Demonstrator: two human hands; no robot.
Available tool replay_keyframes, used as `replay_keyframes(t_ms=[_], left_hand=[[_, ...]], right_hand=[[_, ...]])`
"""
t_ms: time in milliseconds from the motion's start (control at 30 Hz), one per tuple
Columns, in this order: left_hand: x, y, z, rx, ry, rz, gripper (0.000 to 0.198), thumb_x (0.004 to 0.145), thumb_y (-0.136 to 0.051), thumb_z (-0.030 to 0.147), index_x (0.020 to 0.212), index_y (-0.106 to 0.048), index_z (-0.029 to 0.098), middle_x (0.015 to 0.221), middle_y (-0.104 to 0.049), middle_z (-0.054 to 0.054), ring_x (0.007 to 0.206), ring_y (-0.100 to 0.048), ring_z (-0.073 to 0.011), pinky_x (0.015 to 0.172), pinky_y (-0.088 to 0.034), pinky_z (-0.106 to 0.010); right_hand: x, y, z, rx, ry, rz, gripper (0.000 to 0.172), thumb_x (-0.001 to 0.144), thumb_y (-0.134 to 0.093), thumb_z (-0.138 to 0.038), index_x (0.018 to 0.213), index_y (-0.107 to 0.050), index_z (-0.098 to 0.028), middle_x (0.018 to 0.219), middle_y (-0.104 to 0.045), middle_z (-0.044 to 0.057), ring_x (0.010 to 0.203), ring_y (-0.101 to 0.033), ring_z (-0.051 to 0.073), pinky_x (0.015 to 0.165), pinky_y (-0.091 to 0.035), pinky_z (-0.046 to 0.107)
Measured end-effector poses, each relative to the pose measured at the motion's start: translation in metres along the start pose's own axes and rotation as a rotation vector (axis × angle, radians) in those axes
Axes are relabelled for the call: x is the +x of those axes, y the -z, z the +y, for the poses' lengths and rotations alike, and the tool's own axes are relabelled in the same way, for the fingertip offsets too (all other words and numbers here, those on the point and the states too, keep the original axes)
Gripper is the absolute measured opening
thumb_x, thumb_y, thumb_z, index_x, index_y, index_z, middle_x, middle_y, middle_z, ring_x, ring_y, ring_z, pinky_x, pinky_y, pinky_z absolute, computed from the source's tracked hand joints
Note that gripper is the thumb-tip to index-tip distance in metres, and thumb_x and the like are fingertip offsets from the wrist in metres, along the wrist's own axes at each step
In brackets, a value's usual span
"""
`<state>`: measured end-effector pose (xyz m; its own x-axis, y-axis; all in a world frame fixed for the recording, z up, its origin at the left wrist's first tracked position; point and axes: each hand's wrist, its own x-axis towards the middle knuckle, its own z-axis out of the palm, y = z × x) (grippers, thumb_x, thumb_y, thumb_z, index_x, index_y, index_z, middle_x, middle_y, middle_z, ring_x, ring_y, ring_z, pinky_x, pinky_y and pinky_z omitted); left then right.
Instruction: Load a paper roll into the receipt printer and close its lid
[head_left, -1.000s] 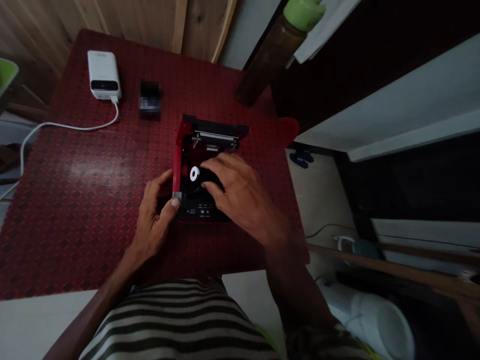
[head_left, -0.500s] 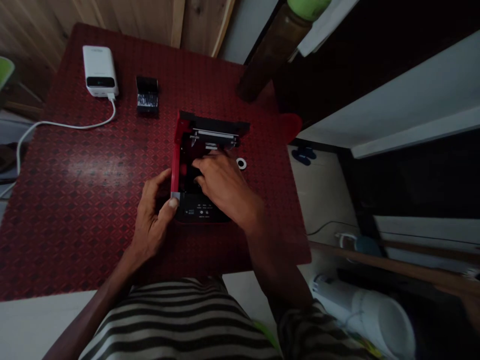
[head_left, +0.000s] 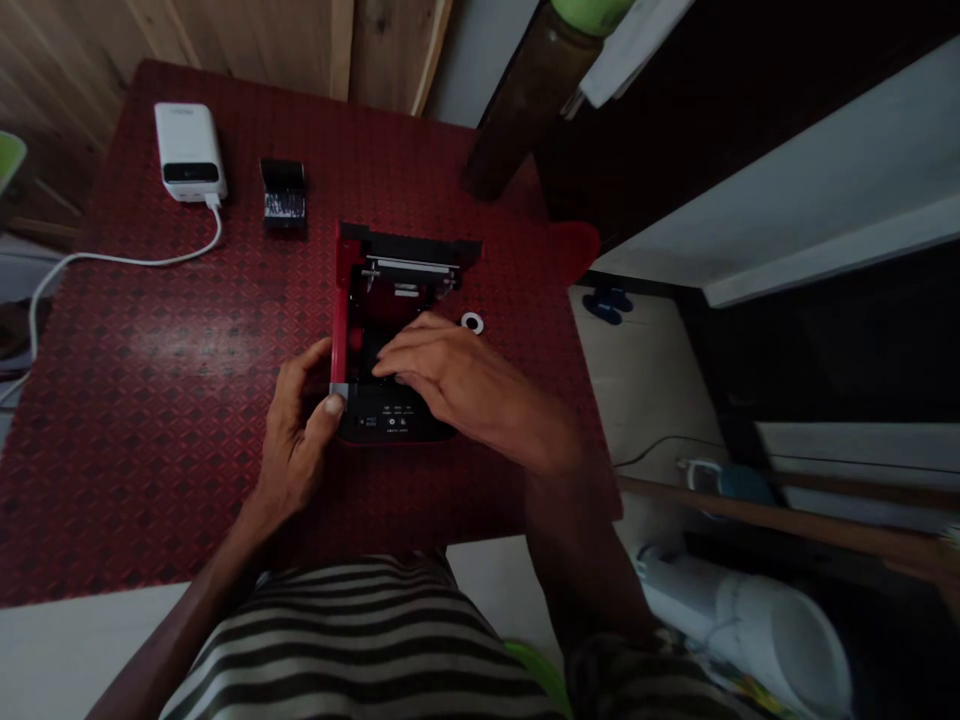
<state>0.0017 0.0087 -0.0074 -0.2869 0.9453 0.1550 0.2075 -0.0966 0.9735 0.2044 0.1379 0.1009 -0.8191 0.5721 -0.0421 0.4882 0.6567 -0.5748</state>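
No legible text, faint white marks on printer (head_left: 384, 421) panel — too small, label on black box (head_left: 283, 196) blurred

The right hand (head_left: 457, 375) hides the open printer's (head_left: 390, 330) inner bay, and its near-panel labels are too small to read.

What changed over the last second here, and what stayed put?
The white ring, a second ago inside the open printer at the fingertips of the right hand, was let go and now lies on the red tablecloth just right of the printer. The right hand is back over the open compartment. The left hand still grips the printer's left side; the power bank has not moved.
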Motion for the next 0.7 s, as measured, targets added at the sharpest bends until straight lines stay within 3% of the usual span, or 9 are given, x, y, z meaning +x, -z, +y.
replay_keyframes(t_ms=[167,267,333,400,500,567,633,700], left_hand=[[0.001,0.003,0.011,-0.053,0.091,-0.029,0.063,0.115,-0.071,0.073,0.159,-0.078,0.029,0.157,-0.081,-0.013,0.143,-0.078,-0.0395,0.123,-0.065,-0.058],[0.013,0.005,0.023,-0.044,0.118,0.031,0.062,0.116,-0.070,0.075,0.156,-0.080,0.029,0.162,-0.079,-0.013,0.150,-0.075,-0.0394,0.129,-0.061,-0.059],[0.032,0.005,0.029,0.009,0.036,0.108,0.062,0.112,-0.077,0.078,0.150,-0.082,0.029,0.157,-0.081,-0.012,0.145,-0.077,-0.0370,0.123,-0.064,-0.055],[0.057,0.005,0.032,0.036,-0.065,0.107,0.069,0.107,-0.084,0.080,0.148,-0.082,0.024,0.153,-0.082,-0.013,0.140,-0.078,-0.0345,0.117,-0.066,-0.050],[0.100,0.003,0.035,0.029,-0.203,0.103,0.081,0.108,-0.080,0.085,0.153,-0.078,0.017,0.149,-0.081,-0.013,0.135,-0.078,-0.0316,0.116,-0.065,-0.048],[0.124,-0.002,0.038,0.083,-0.256,0.092,0.079,0.113,-0.075,0.083,0.149,-0.081,0.013,0.137,-0.083,-0.008,0.134,-0.077,-0.0300,0.121,-0.059,-0.049],[0.140,-0.009,0.041,0.120,-0.223,0.092,0.064,0.122,-0.065,0.071,0.126,-0.087,0.011,0.120,-0.084,-0.004,0.126,-0.077,-0.0260,0.116,-0.058,-0.047],[0.148,-0.016,0.044,0.086,-0.164,0.096,0.055,0.125,-0.064,0.059,0.099,-0.083,0.015,0.097,-0.081,0.000,0.106,-0.077,-0.0195,0.100,-0.058,-0.040]], right_hand=[[-0.001,-0.003,0.000,0.008,0.002,0.055,0.029,0.109,-0.064,0.000,0.098,-0.076,-0.024,0.104,-0.083,0.005,0.103,-0.073,0.025,0.102,-0.056,0.039],[-0.009,-0.007,0.002,0.072,-0.007,0.127,0.029,0.104,-0.065,0.003,0.095,-0.069,-0.024,0.095,-0.076,0.001,0.094,-0.071,0.022,0.094,-0.053,0.035],[-0.015,-0.013,0.004,0.105,-0.018,0.197,0.029,0.102,-0.066,0.003,0.095,-0.069,-0.025,0.094,-0.075,0.000,0.094,-0.072,0.021,0.093,-0.055,0.035],[-0.021,-0.019,0.006,0.140,-0.012,0.268,0.028,0.103,-0.067,0.002,0.101,-0.072,-0.025,0.099,-0.080,0.000,0.098,-0.076,0.022,0.097,-0.060,0.036],[-0.029,-0.027,0.009,0.160,0.022,0.351,0.033,0.108,-0.067,0.001,0.121,-0.081,-0.025,0.118,-0.087,0.003,0.109,-0.082,0.023,0.104,-0.066,0.039],[-0.033,-0.030,0.010,0.118,0.042,0.390,0.030,0.114,-0.067,-0.003,0.123,-0.085,-0.025,0.119,-0.087,0.005,0.110,-0.083,0.022,0.103,-0.068,0.039],[-0.037,-0.031,0.008,0.041,0.039,0.423,0.026,0.118,-0.068,-0.007,0.113,-0.086,-0.024,0.111,-0.085,0.005,0.104,-0.082,0.022,0.097,-0.068,0.037],[-0.042,-0.033,0.004,-0.039,0.023,0.439,0.027,0.118,-0.068,-0.006,0.107,-0.086,-0.023,0.105,-0.084,0.004,0.101,-0.080,0.021,0.095,-0.067,0.036]])
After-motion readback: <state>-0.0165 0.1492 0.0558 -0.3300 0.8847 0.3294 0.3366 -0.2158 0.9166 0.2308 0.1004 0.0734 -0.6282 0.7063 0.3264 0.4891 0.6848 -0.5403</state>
